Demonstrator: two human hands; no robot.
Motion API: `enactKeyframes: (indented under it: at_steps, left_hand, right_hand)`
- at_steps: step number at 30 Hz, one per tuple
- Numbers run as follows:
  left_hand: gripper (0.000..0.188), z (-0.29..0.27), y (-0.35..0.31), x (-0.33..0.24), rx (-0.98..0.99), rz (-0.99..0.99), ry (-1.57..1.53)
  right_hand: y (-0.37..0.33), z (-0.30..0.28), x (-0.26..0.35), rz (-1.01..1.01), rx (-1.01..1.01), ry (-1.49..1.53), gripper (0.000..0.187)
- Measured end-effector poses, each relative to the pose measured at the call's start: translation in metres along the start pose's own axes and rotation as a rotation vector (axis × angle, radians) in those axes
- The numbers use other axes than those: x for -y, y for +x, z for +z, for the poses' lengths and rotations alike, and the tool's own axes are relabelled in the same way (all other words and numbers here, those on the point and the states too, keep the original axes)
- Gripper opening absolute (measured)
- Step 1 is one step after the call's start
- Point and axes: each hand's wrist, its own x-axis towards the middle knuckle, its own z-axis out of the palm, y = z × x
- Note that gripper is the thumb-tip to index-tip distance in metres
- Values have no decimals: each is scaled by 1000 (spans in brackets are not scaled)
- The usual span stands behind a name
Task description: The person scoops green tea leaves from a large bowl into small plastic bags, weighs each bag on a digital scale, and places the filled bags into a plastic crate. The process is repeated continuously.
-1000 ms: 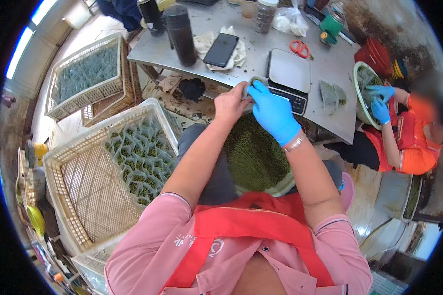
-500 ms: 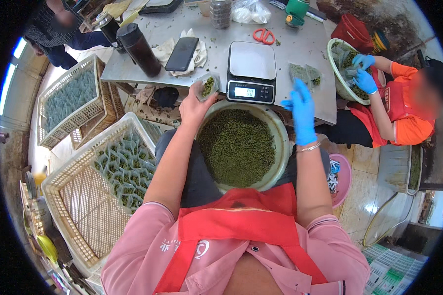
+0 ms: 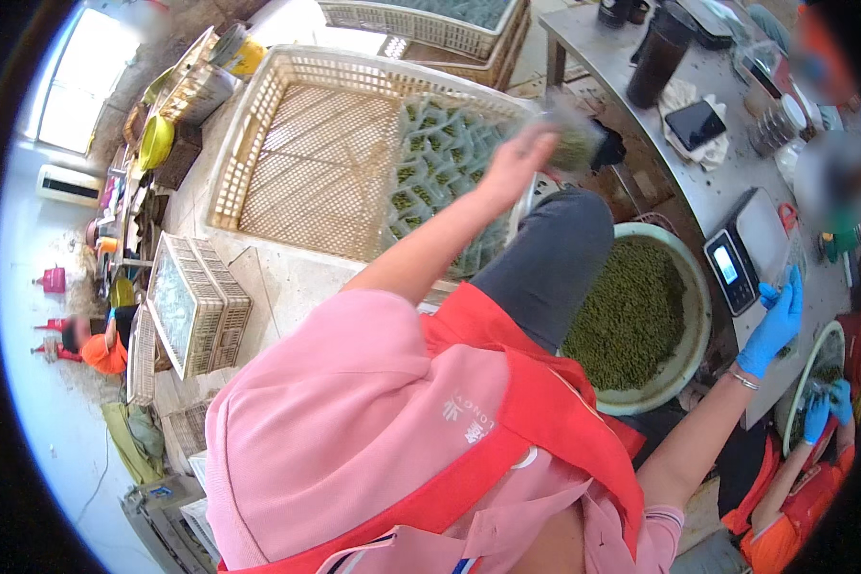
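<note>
My bare left hand [image 3: 518, 165] is closed on a clear plastic bag of small green berries [image 3: 576, 143], blurred by motion. It hangs above the near edge of a large cream crate [image 3: 306, 172], where rows of similar filled bags [image 3: 430, 163] stand in the right part. By the steel table's edge, my blue-gloved right hand [image 3: 773, 327] has its fingers stretched out and apart. It is just right of a digital scale [image 3: 732, 263], close to clear bags [image 3: 796, 254] lying there. Below, a wide pale tub [image 3: 700, 316] of loose green berries [image 3: 627, 316] stands beside my knee.
A dark flask [image 3: 662, 55], a phone on a cloth [image 3: 695, 124] and red scissors [image 3: 787, 216] lie about the table [image 3: 603, 29]. At lower right, a co-worker's gloved hands [image 3: 823, 413] work over another tub. More crates [image 3: 196, 301] are stacked at left.
My view has turned left. My left hand has carried the bag from the table's edge across to the crate. My right hand stays near the scale's right side.
</note>
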Motion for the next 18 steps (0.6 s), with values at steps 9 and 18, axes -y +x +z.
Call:
enactKeyframes:
  at_steps: [9, 18]
  left_hand:
    - [59, -239, -40, 78, -589, -349, 738]
    - [65, -223, -5, 179, -304, -564, 886]
  right_hand:
    - [-67, 49, -4, 96, 48, 129, 39]
    - [-218, 97, -78, 190, 764, -410, 39]
